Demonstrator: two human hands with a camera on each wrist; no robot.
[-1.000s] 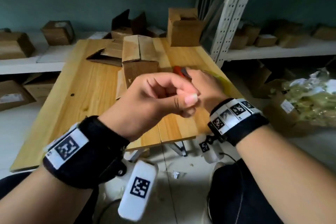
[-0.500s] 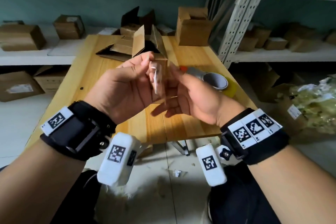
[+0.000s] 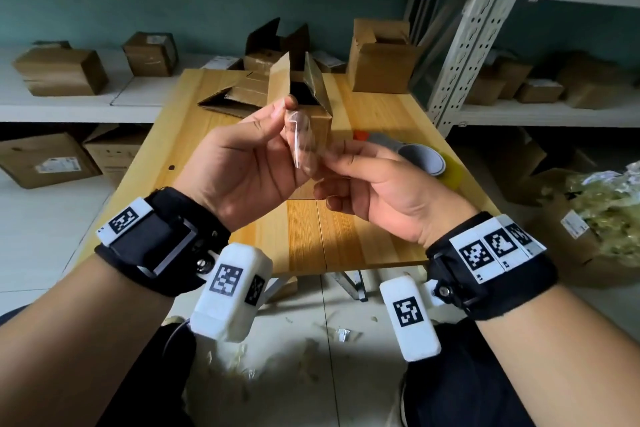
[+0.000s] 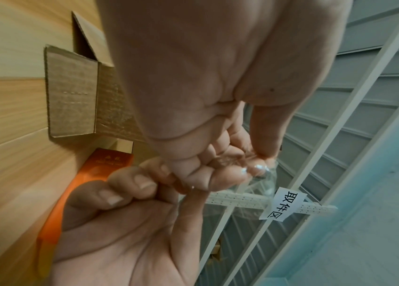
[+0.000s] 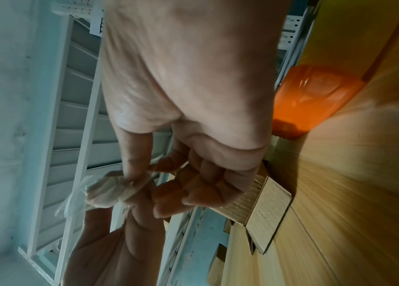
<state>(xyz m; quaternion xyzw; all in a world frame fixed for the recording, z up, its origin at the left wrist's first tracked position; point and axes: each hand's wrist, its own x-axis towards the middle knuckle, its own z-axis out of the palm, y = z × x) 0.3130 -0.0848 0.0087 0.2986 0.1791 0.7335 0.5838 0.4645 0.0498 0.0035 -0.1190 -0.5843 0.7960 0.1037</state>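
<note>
- Clear film strip (image 3: pixel 298 144) hangs roughly upright in the air between my two hands, in front of the open cardboard box (image 3: pixel 279 81) and on my side of it.
- My left hand (image 3: pixel 242 166) pinches the strip's upper part between thumb and fingertips, with the fingers curled.
- My right hand (image 3: pixel 388 191) pinches the lower part between thumb and forefinger. Its other fingers are curled toward the palm.
- Both hands meet at the fingertips, just in front of the box.
- That box stands on the wooden table (image 3: pixel 304 239) with its flaps raised.
- Right of the box lies a tape dispenser (image 3: pixel 415 158) with an orange end.
- Behind the box to the left lies flattened cardboard (image 3: pixel 230 97).
- Behind it to the right stands another carton (image 3: pixel 379 62).
</note>
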